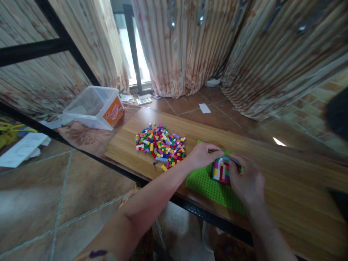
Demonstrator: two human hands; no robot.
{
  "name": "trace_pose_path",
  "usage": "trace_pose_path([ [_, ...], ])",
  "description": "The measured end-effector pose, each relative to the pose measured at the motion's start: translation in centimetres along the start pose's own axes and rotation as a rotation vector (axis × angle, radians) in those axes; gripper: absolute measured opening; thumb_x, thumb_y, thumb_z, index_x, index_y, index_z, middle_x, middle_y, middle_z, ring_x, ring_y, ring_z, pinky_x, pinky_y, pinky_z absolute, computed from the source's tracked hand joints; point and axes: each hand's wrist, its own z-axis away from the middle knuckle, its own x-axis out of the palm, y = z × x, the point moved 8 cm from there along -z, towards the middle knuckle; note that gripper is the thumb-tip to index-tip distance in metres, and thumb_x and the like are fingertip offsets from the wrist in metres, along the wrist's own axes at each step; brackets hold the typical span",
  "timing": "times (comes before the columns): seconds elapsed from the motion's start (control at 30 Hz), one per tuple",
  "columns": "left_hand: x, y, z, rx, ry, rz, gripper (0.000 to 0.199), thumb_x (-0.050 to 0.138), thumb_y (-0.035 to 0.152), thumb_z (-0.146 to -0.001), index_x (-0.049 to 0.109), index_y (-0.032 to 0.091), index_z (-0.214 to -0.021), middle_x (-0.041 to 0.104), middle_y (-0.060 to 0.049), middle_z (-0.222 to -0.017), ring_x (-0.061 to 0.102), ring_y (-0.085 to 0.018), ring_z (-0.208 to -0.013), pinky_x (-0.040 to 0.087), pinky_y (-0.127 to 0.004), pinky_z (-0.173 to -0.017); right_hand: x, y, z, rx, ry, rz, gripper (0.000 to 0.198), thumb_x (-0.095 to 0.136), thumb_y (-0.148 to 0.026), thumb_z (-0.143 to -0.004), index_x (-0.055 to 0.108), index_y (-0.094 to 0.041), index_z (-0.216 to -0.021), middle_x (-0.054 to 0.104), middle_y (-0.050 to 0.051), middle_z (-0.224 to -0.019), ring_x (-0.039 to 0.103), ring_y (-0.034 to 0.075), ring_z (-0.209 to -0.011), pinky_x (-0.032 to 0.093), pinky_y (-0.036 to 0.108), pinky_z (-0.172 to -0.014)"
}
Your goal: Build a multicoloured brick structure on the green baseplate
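Observation:
A small block of multicoloured toy bricks point(221, 171) stands on a green studded baseplate point(201, 181). My right hand point(247, 177) wraps around its right side, thumb on the near edge and fingers behind. My left hand point(203, 156) is at the far left corner of the block, thumb and fingers pinched together; whatever lies between them is too small to make out. My right hand and its forearm hide part of the baseplate's right side. To the left of my left hand spreads a loose pile of small coloured bricks point(160, 143).
The wooden table point(282, 181) has a dark front edge point(201, 214). On the floor beyond its left end sits a clear plastic bin point(89, 105) with an orange label. A dark metal frame point(51, 45) crosses the left side. Striped curtains point(187, 47) hang behind.

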Motion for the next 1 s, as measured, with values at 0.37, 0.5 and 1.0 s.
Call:
trace_pose_path([
  [0.37,-12.3,1.0,0.7,-0.085,0.392,-0.064,0.025,0.059,0.032,-0.083,0.074,0.012,-0.082,0.061,0.000,-0.060,0.051,-0.008,-0.052,0.038,-0.019,-0.051,0.4,-7.9,1.8,-0.269,0.033,-0.117,0.015,0.059,-0.022,-0.091,0.071,-0.026,-0.098,0.073,0.006,-0.101,0.066,0.023,-0.095,0.048,0.043,-0.090],
  [0.5,-13.0,1.2,1.0,-0.078,0.446,-0.021,0.023,0.059,0.029,-0.082,0.073,0.011,-0.081,0.064,0.000,-0.062,0.051,-0.007,-0.052,0.038,-0.019,-0.052,3.5,-11.9,3.4,-0.381,-0.130,-0.157,0.016,0.057,-0.021,-0.093,0.071,-0.024,-0.102,0.073,0.005,-0.102,0.062,0.021,-0.095,0.046,0.039,-0.087],
  [1.0,-11.9,1.4,1.0,-0.082,0.376,-0.091,0.024,0.061,0.033,-0.081,0.073,0.013,-0.080,0.067,-0.001,-0.066,0.056,-0.010,-0.058,0.040,-0.019,-0.054,7.4,-13.1,3.3,-0.319,-0.287,0.001,0.015,0.057,-0.020,-0.094,0.071,-0.024,-0.090,0.071,0.005,-0.099,0.055,0.023,-0.092,0.041,0.037,-0.077],
])
